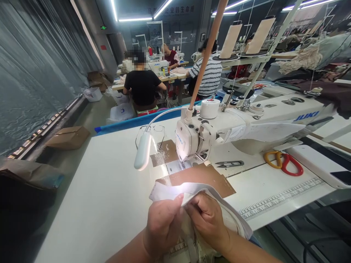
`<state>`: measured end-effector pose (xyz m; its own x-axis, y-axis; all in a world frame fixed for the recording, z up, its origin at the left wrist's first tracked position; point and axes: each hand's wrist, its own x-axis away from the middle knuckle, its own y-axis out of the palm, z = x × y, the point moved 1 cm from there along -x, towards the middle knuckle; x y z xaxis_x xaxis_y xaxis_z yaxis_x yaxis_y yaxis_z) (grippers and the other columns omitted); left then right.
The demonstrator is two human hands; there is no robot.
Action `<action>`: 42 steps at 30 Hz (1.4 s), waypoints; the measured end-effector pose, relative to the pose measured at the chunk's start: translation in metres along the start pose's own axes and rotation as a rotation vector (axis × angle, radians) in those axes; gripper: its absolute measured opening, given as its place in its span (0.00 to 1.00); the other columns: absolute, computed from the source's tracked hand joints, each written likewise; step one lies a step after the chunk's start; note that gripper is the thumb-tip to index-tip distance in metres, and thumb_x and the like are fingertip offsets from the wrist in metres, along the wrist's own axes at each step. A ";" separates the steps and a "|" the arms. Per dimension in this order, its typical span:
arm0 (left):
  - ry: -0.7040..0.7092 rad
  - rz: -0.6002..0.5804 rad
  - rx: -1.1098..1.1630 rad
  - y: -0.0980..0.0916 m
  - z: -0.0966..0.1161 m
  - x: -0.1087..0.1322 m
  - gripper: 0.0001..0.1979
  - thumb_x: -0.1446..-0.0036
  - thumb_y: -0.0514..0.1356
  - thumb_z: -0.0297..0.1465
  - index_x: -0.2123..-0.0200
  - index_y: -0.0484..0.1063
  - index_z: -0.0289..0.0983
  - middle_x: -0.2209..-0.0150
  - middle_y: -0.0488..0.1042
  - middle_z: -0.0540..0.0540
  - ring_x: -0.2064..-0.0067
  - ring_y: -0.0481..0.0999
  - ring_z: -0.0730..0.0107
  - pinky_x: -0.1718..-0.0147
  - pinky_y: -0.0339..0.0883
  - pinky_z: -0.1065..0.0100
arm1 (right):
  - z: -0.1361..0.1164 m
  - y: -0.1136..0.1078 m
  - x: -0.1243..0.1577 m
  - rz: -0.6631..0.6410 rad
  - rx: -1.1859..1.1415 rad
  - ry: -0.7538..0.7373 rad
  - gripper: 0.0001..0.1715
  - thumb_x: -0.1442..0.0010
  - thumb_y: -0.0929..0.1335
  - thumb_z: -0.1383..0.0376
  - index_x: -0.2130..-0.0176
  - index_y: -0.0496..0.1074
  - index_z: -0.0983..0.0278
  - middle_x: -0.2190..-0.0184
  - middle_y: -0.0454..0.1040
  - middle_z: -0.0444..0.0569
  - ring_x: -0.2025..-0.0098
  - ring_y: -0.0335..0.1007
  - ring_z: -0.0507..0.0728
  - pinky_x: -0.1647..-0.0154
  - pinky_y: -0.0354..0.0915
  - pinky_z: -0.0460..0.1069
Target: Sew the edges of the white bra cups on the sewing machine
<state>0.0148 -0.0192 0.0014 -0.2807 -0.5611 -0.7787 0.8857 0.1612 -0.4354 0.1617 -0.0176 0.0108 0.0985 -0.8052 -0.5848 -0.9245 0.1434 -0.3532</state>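
My left hand (164, 223) and my right hand (207, 215) are close together at the table's front edge, both closed on a piece of white fabric (171, 191). Thumbs and fingers pinch its folded edge between them. From my right hand a pale band of the cloth curves away to the right, and cream material hangs below, partly hidden by my hands. Just beyond the fabric lies a brown sheet (203, 175) on the bed of a white sewing machine (189, 138). The machine's needle area is lit, apart from the cloth.
A lamp (143, 151) on a bent neck stands left of the machine head, with eyeglasses (158, 128) behind it. Thread snips (230, 164) and scissors with yellow and red handles (292, 164) lie to the right. A ruler strip (282, 199) runs along the front edge. Several people sit at machines beyond.
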 end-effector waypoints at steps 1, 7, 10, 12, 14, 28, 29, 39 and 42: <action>0.013 -0.003 -0.014 0.000 0.000 -0.001 0.25 0.46 0.54 0.18 0.44 0.62 0.33 0.74 0.75 0.46 0.74 0.75 0.69 0.77 0.67 0.71 | -0.001 0.000 0.000 -0.005 -0.044 0.053 0.09 0.40 0.63 0.67 0.72 0.69 0.62 0.78 0.71 0.43 0.74 0.68 0.52 0.71 0.64 0.45; -0.007 -0.025 0.047 0.002 -0.003 -0.004 0.22 0.45 0.54 0.18 0.46 0.64 0.30 0.78 0.69 0.49 0.79 0.68 0.74 0.81 0.62 0.73 | -0.003 0.003 -0.001 0.054 -0.472 0.510 0.17 0.46 0.69 0.62 0.77 0.56 0.62 0.82 0.59 0.38 0.80 0.58 0.48 0.81 0.59 0.42; -0.030 -0.040 0.102 0.003 -0.005 -0.006 0.22 0.45 0.54 0.18 0.46 0.64 0.29 0.77 0.70 0.48 0.78 0.68 0.74 0.79 0.63 0.73 | -0.001 -0.002 -0.001 0.045 -0.594 0.523 0.22 0.46 0.69 0.61 0.76 0.50 0.61 0.81 0.59 0.38 0.79 0.61 0.48 0.78 0.63 0.42; -0.100 -0.083 0.156 0.001 -0.006 -0.008 0.20 0.44 0.53 0.19 0.47 0.65 0.31 0.74 0.71 0.47 0.76 0.70 0.73 0.76 0.65 0.72 | 0.000 -0.012 -0.003 -0.081 -0.535 0.509 0.15 0.44 0.67 0.61 0.73 0.56 0.61 0.77 0.65 0.41 0.75 0.67 0.51 0.74 0.66 0.44; -0.241 -0.186 0.240 -0.001 -0.008 -0.011 0.14 0.41 0.51 0.22 0.54 0.69 0.32 0.73 0.72 0.46 0.74 0.69 0.73 0.74 0.65 0.72 | 0.000 -0.026 -0.009 -0.256 -0.315 0.431 0.05 0.42 0.66 0.62 0.67 0.64 0.61 0.73 0.70 0.44 0.71 0.69 0.53 0.72 0.66 0.45; -0.523 -0.533 0.454 -0.005 -0.024 -0.016 0.16 0.37 0.49 0.33 0.61 0.75 0.32 0.74 0.72 0.46 0.73 0.68 0.72 0.72 0.63 0.72 | 0.016 -0.019 -0.030 -0.344 -0.254 0.461 0.15 0.45 0.66 0.66 0.81 0.63 0.66 0.78 0.65 0.43 0.75 0.60 0.50 0.75 0.57 0.44; -0.543 -0.560 0.460 -0.005 -0.025 -0.017 0.16 0.37 0.49 0.33 0.62 0.75 0.32 0.74 0.72 0.46 0.73 0.68 0.72 0.72 0.63 0.72 | 0.022 -0.018 -0.029 -0.259 -0.336 0.536 0.15 0.45 0.66 0.65 0.81 0.62 0.66 0.79 0.63 0.42 0.76 0.59 0.50 0.76 0.56 0.44; -0.859 -0.476 0.711 -0.003 -0.039 -0.010 0.15 0.41 0.56 0.35 0.53 0.68 0.34 0.63 0.74 0.43 0.64 0.74 0.67 0.66 0.69 0.68 | 0.063 -0.047 -0.020 0.089 -1.018 0.803 0.12 0.46 0.70 0.56 0.68 0.66 0.61 0.77 0.68 0.42 0.72 0.69 0.53 0.59 0.68 0.57; -0.897 -0.436 0.631 -0.003 -0.043 -0.008 0.12 0.42 0.57 0.35 0.58 0.71 0.34 0.64 0.75 0.43 0.64 0.74 0.67 0.66 0.69 0.69 | 0.065 -0.072 -0.024 0.102 -0.885 0.696 0.12 0.43 0.67 0.56 0.71 0.64 0.61 0.84 0.49 0.35 0.86 0.48 0.45 0.76 0.63 0.49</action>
<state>-0.0014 0.0193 -0.0104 -0.4677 -0.8797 0.0860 0.8758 -0.4744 -0.0895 0.2499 0.0286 0.0033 0.0365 -0.9981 0.0504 -0.8795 -0.0081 0.4758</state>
